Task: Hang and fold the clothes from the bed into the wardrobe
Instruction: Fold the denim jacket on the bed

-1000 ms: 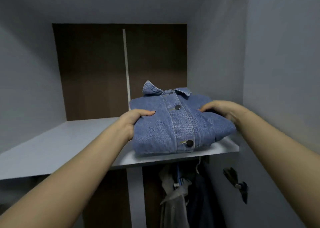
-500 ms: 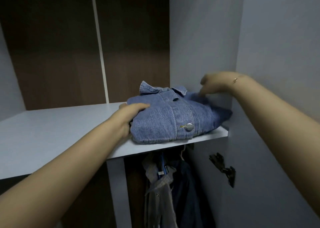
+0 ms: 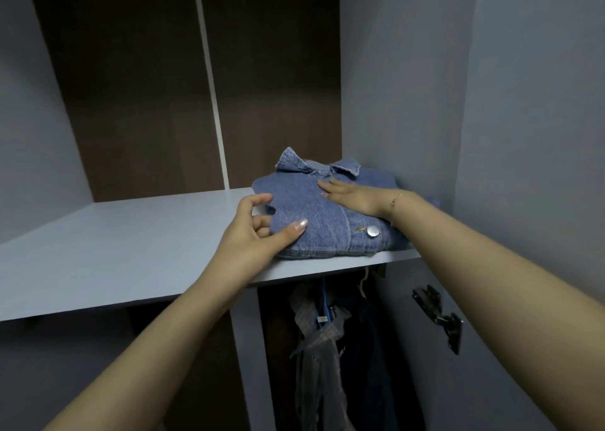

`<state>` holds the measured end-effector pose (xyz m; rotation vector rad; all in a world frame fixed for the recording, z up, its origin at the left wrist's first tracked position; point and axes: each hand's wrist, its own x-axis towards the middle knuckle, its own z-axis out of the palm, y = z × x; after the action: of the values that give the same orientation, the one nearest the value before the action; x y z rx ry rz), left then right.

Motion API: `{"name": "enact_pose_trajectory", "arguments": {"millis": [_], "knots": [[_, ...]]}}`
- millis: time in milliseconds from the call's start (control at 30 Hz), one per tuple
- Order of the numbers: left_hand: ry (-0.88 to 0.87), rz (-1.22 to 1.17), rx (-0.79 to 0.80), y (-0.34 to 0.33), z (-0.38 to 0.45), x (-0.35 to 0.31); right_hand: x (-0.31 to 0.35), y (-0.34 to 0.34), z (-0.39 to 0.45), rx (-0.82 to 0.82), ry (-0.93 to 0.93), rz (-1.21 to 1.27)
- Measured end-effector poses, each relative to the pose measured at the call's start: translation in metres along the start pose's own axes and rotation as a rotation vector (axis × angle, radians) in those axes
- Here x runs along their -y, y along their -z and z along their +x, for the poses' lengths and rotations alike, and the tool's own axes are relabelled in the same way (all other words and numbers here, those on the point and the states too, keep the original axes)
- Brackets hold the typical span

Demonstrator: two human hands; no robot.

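Head view: folded denim jacket point(image 3: 327, 214), collar up.

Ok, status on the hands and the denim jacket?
Left hand open at jacket's left edge. Right hand flat on top. Folded denim jacket on shelf. Nothing in the way.

Folded denim jacket on the upper wardrobe shelf, both your hands on it.

Your left hand point(image 3: 258, 231) cups the near left corner of the denim jacket point(image 3: 327, 214), thumb on top, fingers loosely curled. Your right hand point(image 3: 353, 195) lies flat, palm down, across its front below the collar. The jacket sits at the right end of the grey shelf point(image 3: 131, 244), beside the side wall. Hung clothes point(image 3: 320, 339) show below.
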<state>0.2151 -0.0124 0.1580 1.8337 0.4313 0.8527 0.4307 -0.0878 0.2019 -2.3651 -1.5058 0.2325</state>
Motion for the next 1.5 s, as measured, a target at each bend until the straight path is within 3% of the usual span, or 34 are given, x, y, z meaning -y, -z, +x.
{"name": "enact_pose_trajectory", "arguments": {"millis": [167,300,367,500,567,633,667,733,833,933,1100,1233,1333,1500], "knots": [[-0.028,0.011,0.014,-0.005,-0.001,0.001,-0.004,0.002,-0.004,-0.060,0.008,0.087],[-0.155,0.166,-0.020,-0.004,-0.014,0.008,-0.016,0.001,-0.026,-0.169,-0.054,0.277],[-0.173,0.255,-0.041,-0.003,-0.021,0.007,-0.019,0.002,-0.035,-0.163,-0.104,0.259],[-0.037,0.628,-0.019,0.011,-0.016,-0.024,-0.019,0.014,-0.044,-0.189,-0.181,0.220],[-0.125,0.882,-0.176,0.015,0.003,-0.052,-0.017,0.018,-0.046,-0.171,-0.184,0.126],[-0.237,0.910,-0.195,0.001,0.027,-0.079,-0.012,0.018,-0.045,-0.168,-0.133,0.039],[-0.218,0.977,-0.103,-0.011,0.040,-0.086,-0.008,0.017,-0.044,-0.172,-0.120,0.024],[-0.017,1.116,0.104,-0.039,0.060,-0.074,-0.006,0.015,-0.042,-0.164,-0.115,0.023],[0.378,0.938,0.245,-0.050,0.073,-0.026,-0.013,0.009,-0.040,-0.118,-0.173,0.100],[0.425,0.837,0.295,-0.047,0.086,-0.007,-0.018,0.008,-0.036,-0.094,-0.264,0.067],[0.321,0.795,0.317,-0.046,0.092,-0.007,-0.018,0.002,-0.034,-0.127,-0.319,0.033],[0.079,0.736,0.234,-0.039,0.084,-0.012,-0.019,-0.014,-0.049,-0.516,-0.251,-0.063],[-0.093,0.599,0.008,-0.032,0.053,-0.007,-0.017,-0.034,-0.065,-0.724,-0.092,0.046],[-0.264,0.747,-0.103,-0.037,-0.036,-0.005,-0.002,-0.072,-0.112,-0.622,0.103,0.162]]}}
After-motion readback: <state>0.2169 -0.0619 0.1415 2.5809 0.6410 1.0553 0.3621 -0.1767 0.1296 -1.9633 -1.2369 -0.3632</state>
